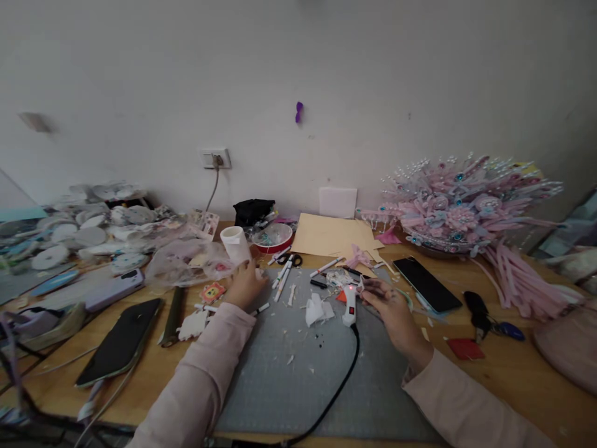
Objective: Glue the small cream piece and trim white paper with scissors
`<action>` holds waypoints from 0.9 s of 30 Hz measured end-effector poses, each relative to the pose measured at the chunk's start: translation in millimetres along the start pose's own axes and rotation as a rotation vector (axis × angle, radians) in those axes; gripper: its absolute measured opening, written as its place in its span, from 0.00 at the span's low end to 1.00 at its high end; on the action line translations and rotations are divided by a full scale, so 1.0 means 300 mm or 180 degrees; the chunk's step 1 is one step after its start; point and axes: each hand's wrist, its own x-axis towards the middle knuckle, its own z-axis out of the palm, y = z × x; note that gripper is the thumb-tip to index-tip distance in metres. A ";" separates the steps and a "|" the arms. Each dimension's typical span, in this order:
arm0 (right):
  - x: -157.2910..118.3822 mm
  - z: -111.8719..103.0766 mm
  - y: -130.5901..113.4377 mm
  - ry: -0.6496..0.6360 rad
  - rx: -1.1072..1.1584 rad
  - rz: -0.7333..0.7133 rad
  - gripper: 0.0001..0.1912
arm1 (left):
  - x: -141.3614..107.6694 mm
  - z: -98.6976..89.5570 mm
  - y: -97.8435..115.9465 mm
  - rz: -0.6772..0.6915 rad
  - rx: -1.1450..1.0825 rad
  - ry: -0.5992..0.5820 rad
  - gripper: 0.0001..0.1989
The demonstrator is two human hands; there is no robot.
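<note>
My left hand (pixel 246 284) is at the base of an upright white paper roll (pixel 236 245), back towards me and fingers curled down. Whatever its fingertips grip is hidden. My right hand (pixel 386 303) has thumb and fingers pinched together, beside the top of a white corded tool (pixel 349 308) that looks like a glue gun, with a small red light glowing. A small thing between those fingers is too unclear to name. Crumpled white paper (pixel 319 310) lies left of the tool on the grey cutting mat (pixel 289 392).
White markers (pixel 283 281) and black-handled scissors (pixel 295 259) lie beyond my hands. Phones lie left (pixel 120 342) and right (pixel 426 284). At back right stands a large pink beaded arrangement (pixel 461 208). The tool's black cord (pixel 353 361) crosses the mat towards me.
</note>
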 end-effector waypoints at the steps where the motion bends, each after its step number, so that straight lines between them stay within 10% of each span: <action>1: 0.000 0.000 0.002 -0.0013 -0.0082 -0.0032 0.18 | -0.009 0.002 0.018 0.0083 0.0010 -0.0012 0.19; 5: -0.006 0.011 0.016 -0.0162 -0.0491 -0.0255 0.16 | -0.088 0.009 0.136 0.1034 -0.0345 0.0096 0.10; 11: -0.037 0.039 0.063 -0.0642 -0.0829 -0.0579 0.12 | -0.287 0.072 0.305 0.1913 -0.1601 -0.1342 0.10; 19: -0.056 0.031 0.085 -0.1217 -0.1184 -0.0563 0.13 | -0.295 0.063 0.306 0.2169 -0.2157 -0.1779 0.12; 27: -0.060 0.028 0.072 -0.1665 -0.0745 -0.0425 0.22 | -0.315 0.033 0.328 0.1395 -0.3135 -0.2932 0.20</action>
